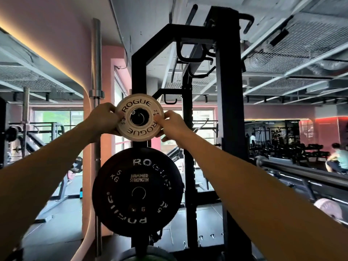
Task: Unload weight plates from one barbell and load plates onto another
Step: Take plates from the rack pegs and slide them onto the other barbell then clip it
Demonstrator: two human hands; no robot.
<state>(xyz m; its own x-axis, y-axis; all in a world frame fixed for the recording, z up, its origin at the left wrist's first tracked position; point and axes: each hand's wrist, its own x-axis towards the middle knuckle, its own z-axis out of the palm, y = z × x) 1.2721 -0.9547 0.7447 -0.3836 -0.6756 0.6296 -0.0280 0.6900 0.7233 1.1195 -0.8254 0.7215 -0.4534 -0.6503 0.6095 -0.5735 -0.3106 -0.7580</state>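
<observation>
A small white Rogue plate [138, 108] sits at a storage peg on the black rack upright [138, 72], the peg end showing through its centre hole. My left hand [103, 119] grips the plate's left rim. My right hand [170, 125] grips its right rim, thumb on the face. Directly below hangs a larger black 5 kg Rogue plate [137, 189] on a lower peg. A barbell [301, 169] lies across the right side, with a pink plate [328, 208] low on the right.
A spare barbell [96, 72] stands upright against the pink wall to the left. The black power rack post [231, 129] rises just right of centre. Benches and machines fill the left background; a seated person [339, 159] is far right.
</observation>
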